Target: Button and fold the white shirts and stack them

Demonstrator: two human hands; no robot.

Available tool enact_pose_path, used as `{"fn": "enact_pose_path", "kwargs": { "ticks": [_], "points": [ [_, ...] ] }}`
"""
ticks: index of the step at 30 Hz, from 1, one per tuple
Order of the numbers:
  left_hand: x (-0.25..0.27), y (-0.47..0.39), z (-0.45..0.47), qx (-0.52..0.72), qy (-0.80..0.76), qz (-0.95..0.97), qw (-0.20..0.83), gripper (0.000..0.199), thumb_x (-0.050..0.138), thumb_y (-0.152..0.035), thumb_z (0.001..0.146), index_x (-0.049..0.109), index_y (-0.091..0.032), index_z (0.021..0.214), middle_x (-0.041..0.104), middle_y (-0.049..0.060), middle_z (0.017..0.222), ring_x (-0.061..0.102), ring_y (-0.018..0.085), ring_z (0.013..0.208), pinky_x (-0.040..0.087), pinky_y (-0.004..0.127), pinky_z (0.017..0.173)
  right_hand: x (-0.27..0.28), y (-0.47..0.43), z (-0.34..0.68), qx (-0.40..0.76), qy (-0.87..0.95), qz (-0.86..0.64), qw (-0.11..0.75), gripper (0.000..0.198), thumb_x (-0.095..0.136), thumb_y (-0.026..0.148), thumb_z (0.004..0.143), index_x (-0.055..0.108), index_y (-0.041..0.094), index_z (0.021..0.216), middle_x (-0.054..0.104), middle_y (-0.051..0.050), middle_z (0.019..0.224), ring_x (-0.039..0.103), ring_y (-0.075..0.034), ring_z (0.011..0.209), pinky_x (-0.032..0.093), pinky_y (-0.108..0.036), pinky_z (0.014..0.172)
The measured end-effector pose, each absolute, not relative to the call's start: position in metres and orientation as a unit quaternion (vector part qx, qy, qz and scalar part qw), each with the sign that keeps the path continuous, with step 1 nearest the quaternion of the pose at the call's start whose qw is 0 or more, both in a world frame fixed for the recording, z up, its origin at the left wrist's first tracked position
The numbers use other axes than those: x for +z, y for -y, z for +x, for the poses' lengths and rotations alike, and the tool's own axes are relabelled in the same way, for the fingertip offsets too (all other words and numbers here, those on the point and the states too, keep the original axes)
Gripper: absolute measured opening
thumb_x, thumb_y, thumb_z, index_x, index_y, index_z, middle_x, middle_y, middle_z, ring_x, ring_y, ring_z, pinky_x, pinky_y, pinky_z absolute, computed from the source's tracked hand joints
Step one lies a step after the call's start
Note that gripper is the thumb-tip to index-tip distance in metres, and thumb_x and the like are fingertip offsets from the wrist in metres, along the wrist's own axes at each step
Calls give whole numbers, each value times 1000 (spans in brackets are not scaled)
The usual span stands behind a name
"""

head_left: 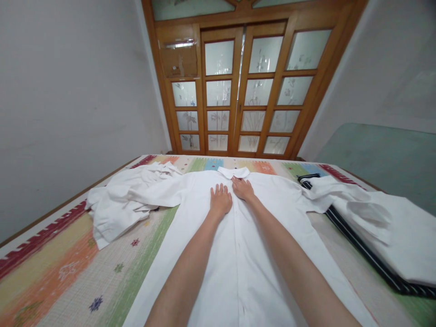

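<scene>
Beyond the far edge of the bedding-like patterned cloth [112,272], between a grey wall [75,91] and another on the right, stand wooden doors [241,100] with frosted panes. Spread over the cloth, front up, is a white shirt [236,240], its collar end toward the doors and its sleeves out to both sides. By the right sleeve lie white clothes [405,227]; by the left sleeve is a crumpled white heap [132,195]. Black striped fabric [361,250] shows from under the clothes on the right. The person's left hand [221,200] rests palm down on the shirt's chest, fingers slightly spread. Just beside it, the right hand [242,187] touches the shirt below the small collar [235,173]; whether its fingertips pinch the fabric cannot be told.
</scene>
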State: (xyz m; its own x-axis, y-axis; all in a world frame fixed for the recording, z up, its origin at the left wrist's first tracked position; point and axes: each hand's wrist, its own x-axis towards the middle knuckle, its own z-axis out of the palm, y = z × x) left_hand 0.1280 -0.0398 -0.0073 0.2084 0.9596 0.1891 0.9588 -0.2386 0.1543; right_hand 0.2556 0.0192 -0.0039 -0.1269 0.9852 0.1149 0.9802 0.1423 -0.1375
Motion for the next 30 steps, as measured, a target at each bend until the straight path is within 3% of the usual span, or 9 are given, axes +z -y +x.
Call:
{"fn": "enact_pose_path", "kwargs": {
  "ticks": [9,12,15,20,30],
  "points": [
    [2,33,114,92,-660,744,55,61,17,-46,95,28,-24,151,20,1,159,13,26,147,8,51,119,-2,-8,265,24,747,-662,56,55,15,32,98,26,19,151,26,-7,158,20,-22,144,18,-48,114],
    [3,25,102,79,-690,717,59,62,17,-48,94,26,-26,151,16,-1,159,10,26,147,6,51,119,-1,6,273,40,727,-685,39,57,12,38,99,24,24,152,19,-3,160,15,-23,146,13,-49,115],
    [5,17,81,74,-706,702,51,64,18,-51,94,26,-24,151,16,1,160,9,27,147,7,51,118,1,18,283,59,706,-705,33,58,12,48,98,23,31,152,13,1,161,11,-24,147,9,-49,116],
    [9,11,37,54,-724,687,44,66,18,-53,93,26,-22,151,16,4,160,12,29,147,11,50,118,3,30,319,57,665,-744,31,65,13,60,95,22,32,152,12,-1,161,11,-25,147,9,-50,116],
    [8,12,18,55,-706,706,10,64,20,-48,95,31,-17,149,22,10,158,18,32,145,20,53,115,-8,39,373,2,644,-765,18,64,13,51,98,26,20,152,19,-11,159,17,-24,146,15,-49,115]
  ]
}}
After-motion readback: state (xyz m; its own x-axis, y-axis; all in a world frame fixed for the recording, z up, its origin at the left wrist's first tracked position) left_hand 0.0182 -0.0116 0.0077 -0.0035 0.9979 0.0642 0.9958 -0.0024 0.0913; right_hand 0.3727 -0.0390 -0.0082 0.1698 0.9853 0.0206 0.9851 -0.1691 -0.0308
